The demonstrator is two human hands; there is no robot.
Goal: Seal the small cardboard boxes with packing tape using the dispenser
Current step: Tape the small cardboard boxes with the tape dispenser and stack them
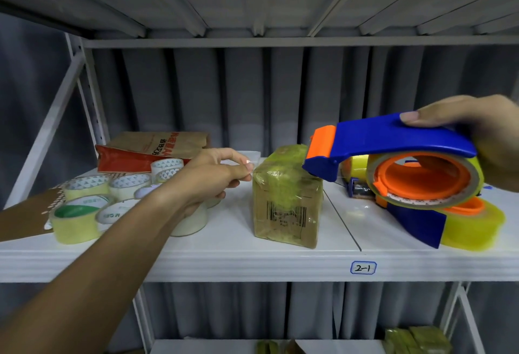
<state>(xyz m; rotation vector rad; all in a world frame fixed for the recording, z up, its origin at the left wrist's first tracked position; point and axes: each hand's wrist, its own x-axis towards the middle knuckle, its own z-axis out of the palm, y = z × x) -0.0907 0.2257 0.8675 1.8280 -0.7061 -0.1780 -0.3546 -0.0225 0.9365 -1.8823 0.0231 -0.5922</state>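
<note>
Small brown cardboard box [288, 199], wrapped in clear yellowish tape, barcode label on front: upright on white metal shelf [252, 258], between the two hands. Left hand [216, 176]: fingers curled, thumb and forefinger pinched on the tape at the box's upper left edge. Right hand [483, 140]: gripping blue and orange plastic tape dispenser [393, 162] loaded with a clear roll, its nose touching the box's upper right corner. Clear tape rolls [92, 202], several: clustered beneath and left of left forearm. Brown paper bag [157, 145]: behind them. Yellow tape roll [474, 224]: under right hand.
</note>
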